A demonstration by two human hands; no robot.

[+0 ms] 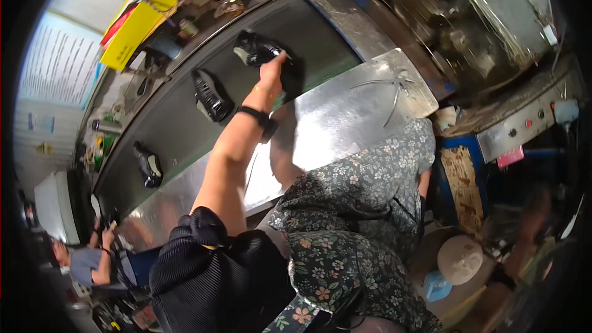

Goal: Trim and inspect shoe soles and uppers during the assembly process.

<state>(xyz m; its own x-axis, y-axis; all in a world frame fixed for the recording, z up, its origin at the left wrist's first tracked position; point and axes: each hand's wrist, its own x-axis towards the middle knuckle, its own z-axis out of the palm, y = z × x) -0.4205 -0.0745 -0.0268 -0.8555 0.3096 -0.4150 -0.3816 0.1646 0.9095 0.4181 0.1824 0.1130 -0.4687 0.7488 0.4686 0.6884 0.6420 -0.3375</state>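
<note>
My left hand [272,70] reaches out over a dark green belt [327,43], its fingers closed on the right end of a glossy black shoe [253,49]. The shoe shows a pale patch along its left side. Two more black shoes lie nearer on the same belt: one shoe [212,97] just left of my forearm, another shoe [148,165] farther left. Away at the lower right, an arm that seems to be mine ends in my right hand [535,211], smeared by motion, so its fingers cannot be made out.
A shiny metal tabletop [333,123] runs along the belt's near side. Yellow box [132,34] and cluttered shelf stand beyond it. To the right is a machine with a control panel [524,124]. A pale round object [460,259] sits lower right. Another person [92,265] stands far left.
</note>
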